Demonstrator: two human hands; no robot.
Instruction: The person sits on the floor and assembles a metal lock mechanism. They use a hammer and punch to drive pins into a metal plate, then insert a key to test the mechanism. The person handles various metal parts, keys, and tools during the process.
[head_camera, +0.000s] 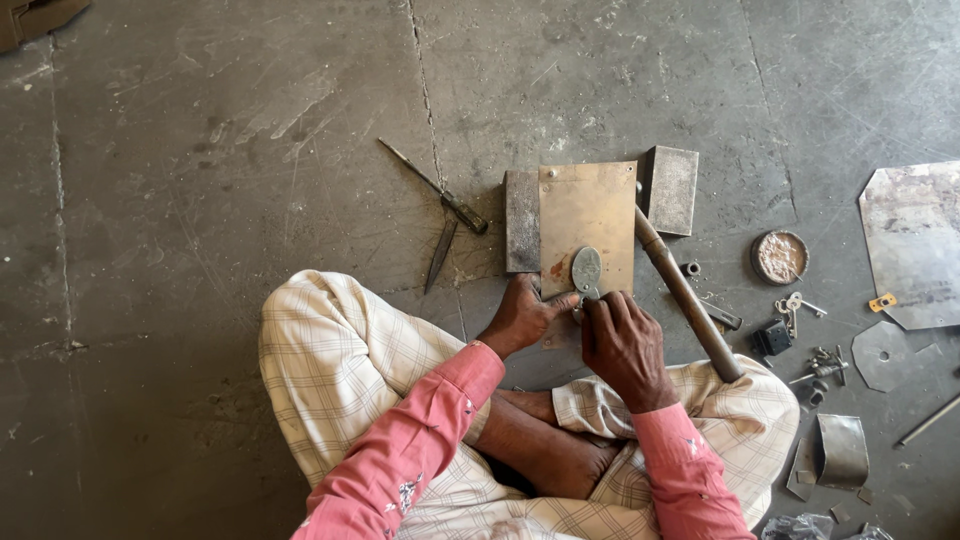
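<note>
I sit cross-legged on a concrete floor. A tan metal plate (587, 212) lies flat on two grey blocks, one on the left (521, 220) and one on the right (670, 187). A small oval metal piece (586, 268) rests on the plate's near edge. My left hand (523, 315) pinches the oval piece's lower left side. My right hand (624, 345) is closed just below the piece, gripping its lower end or a small item there; what it holds is hidden by the fingers.
A long metal pipe (686, 293) lies diagonally right of the plate. A screwdriver (436, 189) and a dark spike (440, 254) lie to the left. At right are a round rusty lid (779, 257), keys (792, 308), bolts (822, 362), a sheet-metal panel (915, 240) and scrap cut-outs (838, 449).
</note>
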